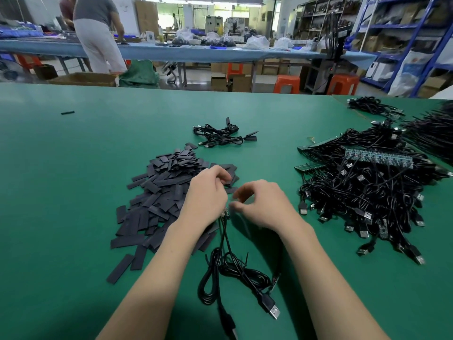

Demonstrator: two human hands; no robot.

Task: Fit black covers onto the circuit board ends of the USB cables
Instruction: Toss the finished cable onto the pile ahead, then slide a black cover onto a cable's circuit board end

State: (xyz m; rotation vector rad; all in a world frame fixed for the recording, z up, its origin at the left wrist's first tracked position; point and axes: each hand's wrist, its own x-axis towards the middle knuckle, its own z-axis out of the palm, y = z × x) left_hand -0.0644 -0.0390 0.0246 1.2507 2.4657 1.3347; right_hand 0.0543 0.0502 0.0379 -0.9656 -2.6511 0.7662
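The small circuit board ends [226, 213] of the thin black USB cables [228, 266] sit tucked under the person's left hand [207, 192], just above the green table mat [73, 168], with the cords trailing down toward the silver USB plug [274, 311]. Those boards look tiny and light but stiff, so best pinched by the edges or by the cord right behind them; the cable itself is floppy and won't help with aiming.

The flat black rectangular covers [159, 192] lie heaped just left of the hands. They look thin, soft and a bit slick, so probably easy to squash shut.

The left hand is curled, holding the cables near the boards, and its fingertips seem to be pinching a cover too, though it's blurry. The right hand [259, 204] has its fingers loosely bent, gripping nothing visible.

Unfinished black cables [362, 192] are piled on the right, and a few capped ones [220, 136] lie further back.
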